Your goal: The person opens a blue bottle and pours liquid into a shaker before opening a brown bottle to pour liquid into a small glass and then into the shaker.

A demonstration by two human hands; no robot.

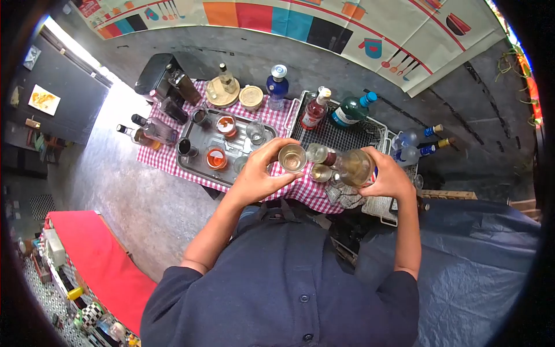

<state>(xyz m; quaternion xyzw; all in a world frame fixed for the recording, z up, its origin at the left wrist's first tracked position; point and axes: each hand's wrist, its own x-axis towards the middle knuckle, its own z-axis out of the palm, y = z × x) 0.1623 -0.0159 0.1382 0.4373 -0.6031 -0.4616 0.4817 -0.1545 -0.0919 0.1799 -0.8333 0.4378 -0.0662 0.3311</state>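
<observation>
My left hand (260,174) is closed around a small clear glass (292,158) with a little pale liquid at its bottom, raised over the front of the checked cloth. My right hand (391,178) grips a clear bottle (354,168) holding yellowish liquid, just right of that glass. The bottle's neck is hard to pick out among the glassware beside it. Between the two hands, a glass with pale liquid (319,172) shows, apparently lower down. Left of my left hand, a grey tray (193,159) carries glasses, among them an orange-red drink (217,158) and another red drink (226,125).
A wire rack (370,134) holds a pink bottle (315,110) and a green bottle (351,111). A blue bottle (277,87), a wooden board (222,95) and a black machine (157,74) stand along the wall. Several bottles lie at the right. A red-covered surface (95,254) is behind left.
</observation>
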